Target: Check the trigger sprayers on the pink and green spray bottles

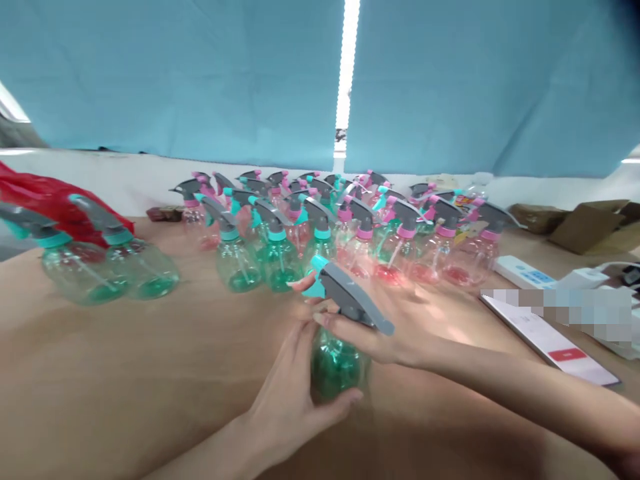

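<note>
A green see-through spray bottle [336, 365] with a grey and turquoise trigger head stands near the front of the table, between my hands. My left hand [295, 383] wraps round its body from the left, thumb across the near side. At the neck, my right hand [370, 333] grips below the trigger head, its fingers curled round the collar. Part of the collar is hidden behind these fingers. Just beyond are more green spray bottles [281, 263] and pink spray bottles [395, 257], upright in a crowded group.
Two green spray bottles [145, 267] stand at the left beside a red plastic bag [55, 200]. On the right lie a phone [545, 333], a white power strip [525, 272] and an open cardboard box [593, 227]. A blue cloth [200, 80] hangs behind the table.
</note>
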`<state>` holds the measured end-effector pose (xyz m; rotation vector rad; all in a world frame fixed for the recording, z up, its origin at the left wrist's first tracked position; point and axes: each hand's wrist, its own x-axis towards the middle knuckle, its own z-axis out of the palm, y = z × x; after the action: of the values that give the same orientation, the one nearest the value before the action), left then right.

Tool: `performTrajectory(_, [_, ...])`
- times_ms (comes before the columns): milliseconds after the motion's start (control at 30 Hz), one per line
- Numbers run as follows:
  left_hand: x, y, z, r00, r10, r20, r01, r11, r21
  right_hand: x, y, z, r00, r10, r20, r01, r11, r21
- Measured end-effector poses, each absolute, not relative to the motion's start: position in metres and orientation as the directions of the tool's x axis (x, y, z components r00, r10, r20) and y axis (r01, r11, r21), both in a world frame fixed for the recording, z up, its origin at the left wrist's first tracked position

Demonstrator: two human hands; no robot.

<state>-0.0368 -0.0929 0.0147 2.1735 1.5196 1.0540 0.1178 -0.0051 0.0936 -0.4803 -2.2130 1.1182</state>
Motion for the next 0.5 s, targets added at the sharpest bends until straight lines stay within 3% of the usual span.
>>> performTrajectory(67, [-0.052,-0.105,0.015,0.124,0.900,0.417,0.719,-0.371,0.587,0.094,-0.014,0.098,-0.792,0.522,0.318,0.009,0.530,-0.848])
performTrajectory(300, [-0.111,-0.146,0.025,-0.030,0.861,0.509,0.833,-0.260,0.489,0.001,-0.032,0.085,-0.783,0.349,0.516,-0.266,0.562,-0.783])
performTrajectory(367, [-0.129,-0.153,0.029,-0.073,0.852,0.518,0.858,-0.212,0.468,-0.021,-0.032,0.085,-0.787,0.332,0.520,-0.266,0.579,-0.771])
performTrajectory(500, [-0.166,-0.158,0.037,-0.091,0.893,0.440,0.898,-0.118,0.425,-0.046,-0.025,0.099,-0.877,0.261,0.403,-0.175,0.609,-0.774])
